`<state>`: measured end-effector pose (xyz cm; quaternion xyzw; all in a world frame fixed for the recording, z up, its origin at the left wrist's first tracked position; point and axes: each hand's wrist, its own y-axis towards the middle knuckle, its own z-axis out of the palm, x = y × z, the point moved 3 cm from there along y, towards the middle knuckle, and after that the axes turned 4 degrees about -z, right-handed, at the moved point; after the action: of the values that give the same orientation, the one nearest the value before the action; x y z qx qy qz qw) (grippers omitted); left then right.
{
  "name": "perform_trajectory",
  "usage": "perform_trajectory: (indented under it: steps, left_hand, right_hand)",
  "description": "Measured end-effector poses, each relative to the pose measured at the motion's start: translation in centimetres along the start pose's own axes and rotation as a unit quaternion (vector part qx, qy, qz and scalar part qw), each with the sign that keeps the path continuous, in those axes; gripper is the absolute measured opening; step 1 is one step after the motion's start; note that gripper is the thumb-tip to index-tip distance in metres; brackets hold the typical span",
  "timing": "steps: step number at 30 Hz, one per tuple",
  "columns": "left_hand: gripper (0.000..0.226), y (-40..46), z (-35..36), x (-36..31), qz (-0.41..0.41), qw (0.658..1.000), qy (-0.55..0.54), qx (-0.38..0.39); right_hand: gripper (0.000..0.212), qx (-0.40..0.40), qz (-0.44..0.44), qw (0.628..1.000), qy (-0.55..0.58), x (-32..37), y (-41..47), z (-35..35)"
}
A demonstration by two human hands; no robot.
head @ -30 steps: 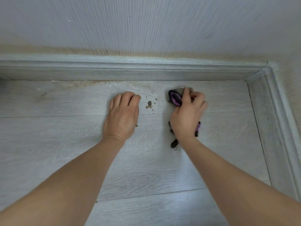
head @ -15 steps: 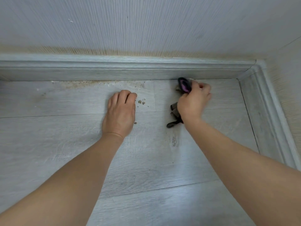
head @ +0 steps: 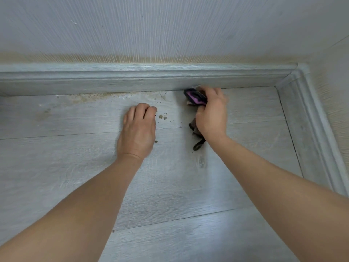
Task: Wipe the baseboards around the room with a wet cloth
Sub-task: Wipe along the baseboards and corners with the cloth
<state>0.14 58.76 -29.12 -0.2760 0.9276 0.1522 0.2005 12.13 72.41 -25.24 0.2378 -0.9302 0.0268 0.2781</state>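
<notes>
Cloth [head: 194, 97] moved left along baseboard [head: 132, 80], right hand [head: 211, 114] gripping.

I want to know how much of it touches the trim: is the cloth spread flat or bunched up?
Bunched up. The cloth is wadded in the right hand, its tip at the foot of the baseboard, one end trailing on the floor.

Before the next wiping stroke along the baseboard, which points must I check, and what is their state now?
1. Right hand grips the cloth: ok.
2. Cloth touches the back baseboard at its bottom edge: ok.
3. Left hand flat on the floor for support: ok.
4. Floor along the baseboard is clean: not ok, crumbs and a dirt line lie left of the cloth.
5. Cloth is wet enough: cannot tell.
6. Side baseboard wiped: cannot tell.
</notes>
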Motion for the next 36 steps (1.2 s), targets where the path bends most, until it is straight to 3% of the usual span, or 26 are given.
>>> perform_trajectory:
  steps: [5,12,14,18,20,26,32,36]
  left_hand:
    - [0.033,-0.1,0.3,0.2,-0.001,1.000,-0.003,-0.002]
    - [0.034,0.0,0.1,0.3,0.004,1.000,-0.005,-0.006]
    - [0.035,-0.1,0.2,0.2,0.006,1.000,-0.008,-0.005]
    - [0.034,0.0,0.4,0.3,0.007,1.000,-0.009,-0.014]
    - [0.033,-0.1,0.4,0.3,0.011,1.000,-0.006,-0.012]
    - [0.034,0.1,0.2,0.6,0.001,1.000,-0.016,-0.003]
    - [0.044,0.0,-0.1,0.6,0.001,0.998,-0.069,0.002]
    - [0.044,0.3,-2.3,0.0,-0.054,0.996,-0.072,-0.013]
  right_hand:
    - [0.056,-0.057,0.081,0.995,-0.018,-0.7,-0.3,1.7]
    - [0.055,0.039,-0.046,0.997,0.045,3.4,-1.2,3.3]
    - [0.052,0.018,-0.033,0.999,0.028,1.4,-0.9,1.8]
    - [0.051,-0.056,0.075,0.994,-0.058,-2.6,-0.7,-0.2]
    - [0.053,-0.064,0.061,0.992,-0.087,-1.9,-1.4,0.7]
    - [0.058,-0.009,-0.011,1.000,0.003,5.0,-3.4,5.7]
    - [0.058,0.107,0.030,0.988,0.107,3.9,-2.5,4.2]
    - [0.052,0.067,0.059,0.986,0.138,4.9,-2.5,2.5]
